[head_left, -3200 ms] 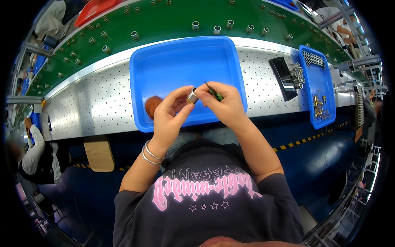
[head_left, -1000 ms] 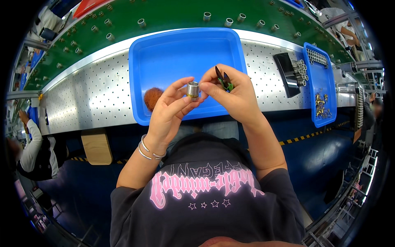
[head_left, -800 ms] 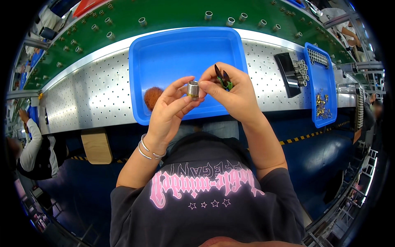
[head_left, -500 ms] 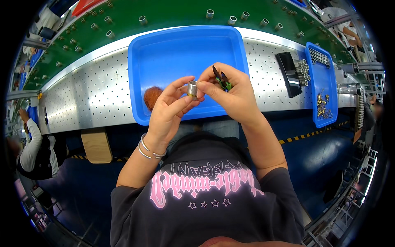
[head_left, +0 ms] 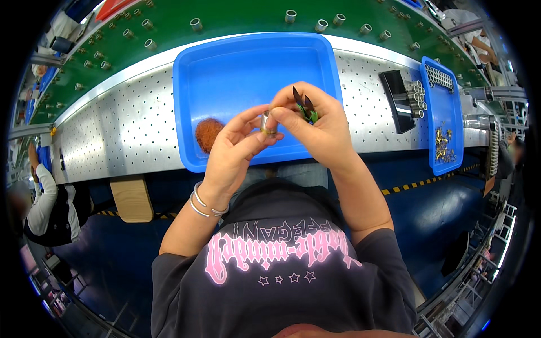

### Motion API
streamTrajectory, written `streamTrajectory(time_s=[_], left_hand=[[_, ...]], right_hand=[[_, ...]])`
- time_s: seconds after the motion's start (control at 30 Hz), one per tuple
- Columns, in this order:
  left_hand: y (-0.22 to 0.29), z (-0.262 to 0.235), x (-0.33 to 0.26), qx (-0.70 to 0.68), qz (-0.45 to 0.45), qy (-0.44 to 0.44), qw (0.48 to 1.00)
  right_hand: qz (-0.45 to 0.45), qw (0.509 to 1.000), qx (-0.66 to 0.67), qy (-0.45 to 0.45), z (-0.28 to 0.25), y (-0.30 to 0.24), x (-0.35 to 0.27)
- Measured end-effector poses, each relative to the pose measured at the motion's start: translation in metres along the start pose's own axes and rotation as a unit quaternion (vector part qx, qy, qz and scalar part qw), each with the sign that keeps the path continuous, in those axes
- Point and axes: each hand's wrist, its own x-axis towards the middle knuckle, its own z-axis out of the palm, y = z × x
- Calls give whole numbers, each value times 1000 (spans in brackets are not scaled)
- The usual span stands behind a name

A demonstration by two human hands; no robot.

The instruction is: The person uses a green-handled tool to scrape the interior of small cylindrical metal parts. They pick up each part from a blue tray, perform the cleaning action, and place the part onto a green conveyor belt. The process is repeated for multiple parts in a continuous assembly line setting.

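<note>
Over the near part of a blue tray [head_left: 253,42], my left hand [head_left: 228,152] pinches a short, shiny metal sleeve [head_left: 269,125], thumb and fingers round its lower part. My right hand [head_left: 324,132] has its thumb and forefinger at the sleeve's upper end; whether a small piece sits between them is hidden. Tucked in the same right hand is a pair of small snips [head_left: 306,106], black pointed blades sticking out and green near the grip. A round, reddish-brown scouring pad [head_left: 209,135] lies in the tray, left of my left hand.
The tray stands on a perforated metal bench [head_left: 121,112]. Beyond runs a green conveyor belt [head_left: 248,17] with several upright metal sleeves. At right are a black holder [head_left: 397,101], stacked sleeves [head_left: 417,100] and a second blue tray [head_left: 448,115] with sleeves and small brass-coloured parts [head_left: 443,145].
My right thumb and forefinger have moved over the top of the sleeve, hiding more of it. The sleeves on the belt have shifted slightly in view.
</note>
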Motion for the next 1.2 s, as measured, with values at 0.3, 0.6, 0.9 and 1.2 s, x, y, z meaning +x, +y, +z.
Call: streamTrajectory(time_s=[0.3,0.6,0.9,1.2], left_hand=[[4,-5,2,-18,11,5,1000],[4,-1,0,-49,16,16,999],[2,0,-2,-16,37,35,999],[4,1,-4,-12,37,40,998]], right_hand=[[-79,933,-349,-36,-11,8,-12],[-127,952,-279,0,-8,16,-15],[-156,932,-327,9,-1,18,-19],[-144,933,-328,6,0,17,-19]])
